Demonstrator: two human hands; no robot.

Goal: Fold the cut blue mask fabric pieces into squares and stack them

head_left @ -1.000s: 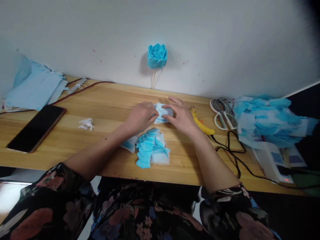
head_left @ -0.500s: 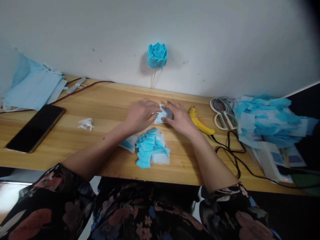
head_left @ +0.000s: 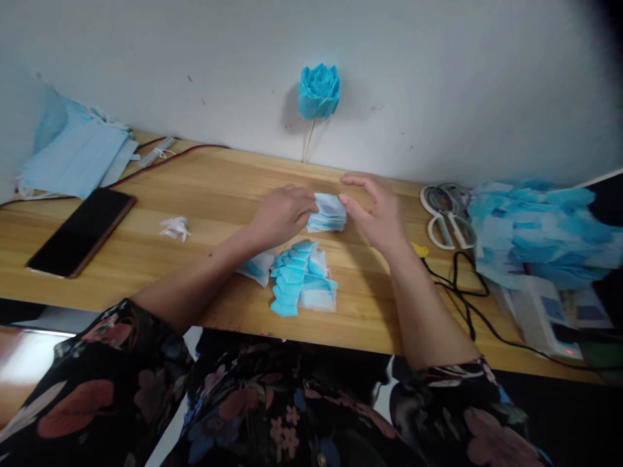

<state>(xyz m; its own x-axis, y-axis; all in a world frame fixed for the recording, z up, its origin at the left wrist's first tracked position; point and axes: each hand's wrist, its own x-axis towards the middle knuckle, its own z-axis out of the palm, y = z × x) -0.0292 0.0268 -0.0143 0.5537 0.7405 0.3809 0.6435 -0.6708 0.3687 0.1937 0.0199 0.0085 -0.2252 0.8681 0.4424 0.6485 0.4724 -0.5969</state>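
A small stack of pale blue-white fabric squares (head_left: 327, 214) rests on the wooden table between my hands. My left hand (head_left: 286, 214) has its bent fingers closed at the stack's left edge. On the other side, my right hand (head_left: 377, 211) is open, fingers apart, its thumb tip at the upper right corner of the stack. Nearer to me lie several pointed blue fabric petals (head_left: 288, 279) in an overlapping row, with folded pale pieces (head_left: 318, 295) beside them. Another translucent piece (head_left: 257, 267) is partly covered by my left forearm.
A blue fabric flower (head_left: 319, 91) on a thin stick leans at the wall. To the right are a yellow tool (head_left: 419, 249), mostly hidden, scissors (head_left: 450, 227), blue scraps (head_left: 540, 227) and a power strip (head_left: 542, 318). Leftward lie masks (head_left: 75, 155), a phone (head_left: 82, 232) and white scraps (head_left: 175, 227).
My right hand has moved right and opened wider, exposing more of the stack and covering most of the yellow tool. The left hand stays at the stack. The whole view has shifted slightly.
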